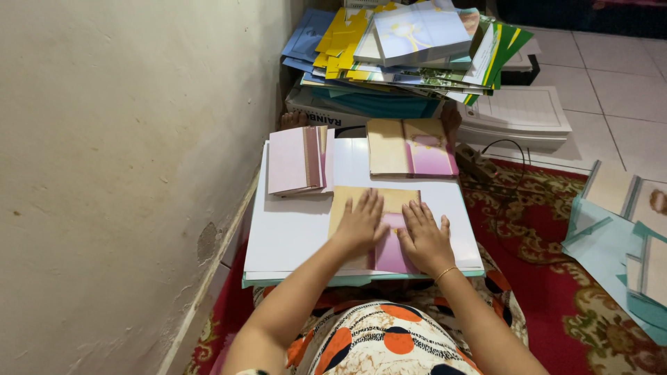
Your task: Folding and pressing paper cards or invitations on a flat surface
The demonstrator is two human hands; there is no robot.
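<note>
**Both palms flat on a tan-and-pink card**

Both hands lay open, fingers spread, gripping nothing. The left hand point(361, 223) pressed down on the tan half of a folded card point(389, 208), and the right hand point(425, 236), a thin bracelet at its wrist, pressed on the pink half just beside it. That card rested on a white board point(299, 229) across the person's lap. At ten o'clock from the hands sat a stack of folded cards point(300, 161); at twelve o'clock lay another open card point(411, 147). Beyond it rose a heap of coloured paper sheets point(410, 48). At three o'clock, well apart, pale blue sheets point(604, 236) lay on a red patterned carpet point(549, 278).
</note>
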